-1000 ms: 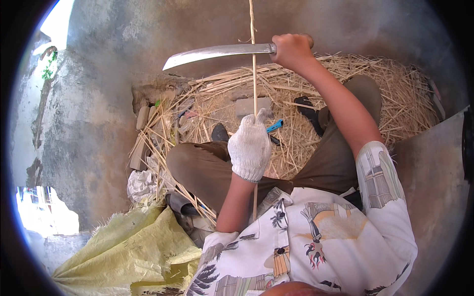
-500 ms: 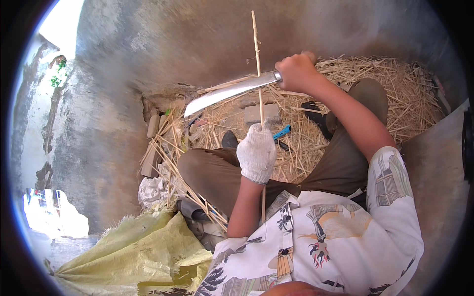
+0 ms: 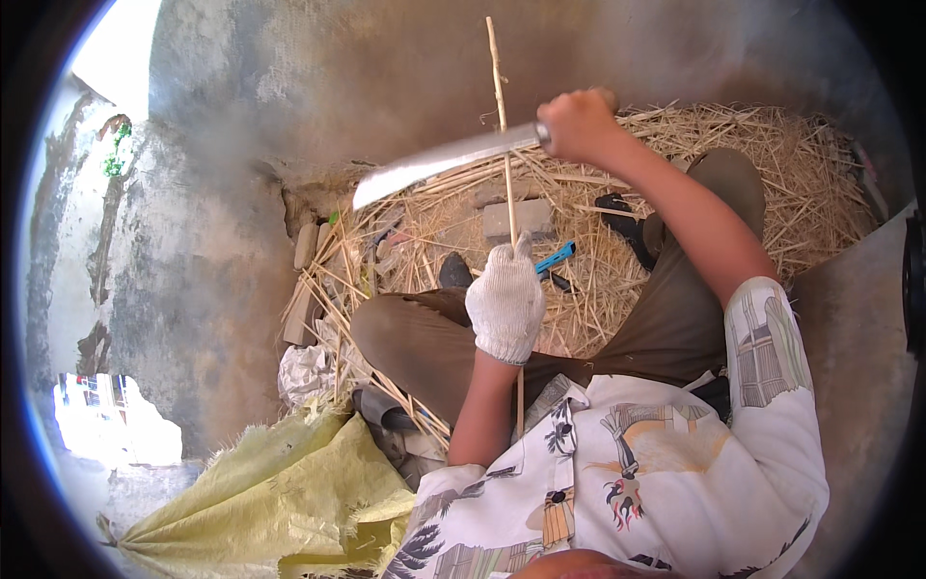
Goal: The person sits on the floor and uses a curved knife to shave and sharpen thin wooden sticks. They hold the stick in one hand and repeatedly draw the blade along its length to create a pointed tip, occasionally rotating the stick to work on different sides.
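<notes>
White-gloved, your left hand [image 3: 505, 304] grips the thin stick [image 3: 510, 193] before you, hiding part; your right hand [image 3: 579, 125] holds the blurry knife [image 3: 434, 167] across it. Open air lies left of the knife's tip, before the wall [image 3: 227, 261].

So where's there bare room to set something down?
The yellow sack looks bare, bordered by crumpled white material and the shirt. So does the grey block, behind the stick. It's crowded with straw right of the blue object.
</notes>
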The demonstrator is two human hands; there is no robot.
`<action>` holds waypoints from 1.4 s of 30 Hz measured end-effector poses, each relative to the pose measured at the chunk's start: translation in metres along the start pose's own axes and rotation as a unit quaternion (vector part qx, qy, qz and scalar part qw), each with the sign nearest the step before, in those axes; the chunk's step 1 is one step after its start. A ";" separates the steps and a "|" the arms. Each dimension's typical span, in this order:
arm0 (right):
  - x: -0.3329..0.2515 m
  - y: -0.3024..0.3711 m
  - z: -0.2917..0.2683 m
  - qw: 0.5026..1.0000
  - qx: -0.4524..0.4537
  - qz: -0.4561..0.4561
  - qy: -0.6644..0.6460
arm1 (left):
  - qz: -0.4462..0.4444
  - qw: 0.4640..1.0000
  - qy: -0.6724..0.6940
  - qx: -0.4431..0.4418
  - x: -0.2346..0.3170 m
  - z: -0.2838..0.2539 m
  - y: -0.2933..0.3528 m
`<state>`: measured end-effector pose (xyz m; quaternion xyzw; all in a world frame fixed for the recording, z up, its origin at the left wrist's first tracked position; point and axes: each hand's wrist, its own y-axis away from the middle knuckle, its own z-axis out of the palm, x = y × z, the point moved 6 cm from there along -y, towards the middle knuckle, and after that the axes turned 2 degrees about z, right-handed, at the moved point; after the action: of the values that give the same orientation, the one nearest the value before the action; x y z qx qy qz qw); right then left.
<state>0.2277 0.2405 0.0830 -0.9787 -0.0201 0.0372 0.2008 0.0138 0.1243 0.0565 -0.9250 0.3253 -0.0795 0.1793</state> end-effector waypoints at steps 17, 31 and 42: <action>0.003 0.007 0.015 0.997 -0.074 0.034 -0.009 | 0.019 1.000 -0.012 -0.018 0.002 0.011 0.002; 0.042 -0.012 -0.001 0.988 -0.088 0.122 -0.017 | 0.027 0.998 0.048 -0.007 0.011 0.003 0.011; 0.089 -0.017 0.009 0.990 0.050 0.129 -0.030 | 0.050 0.995 0.082 0.024 0.007 -0.003 0.010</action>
<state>0.3157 0.2647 0.0762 -0.9603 0.1023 0.0930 0.2423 0.0126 0.1121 0.0558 -0.8934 0.3830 -0.1533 0.1777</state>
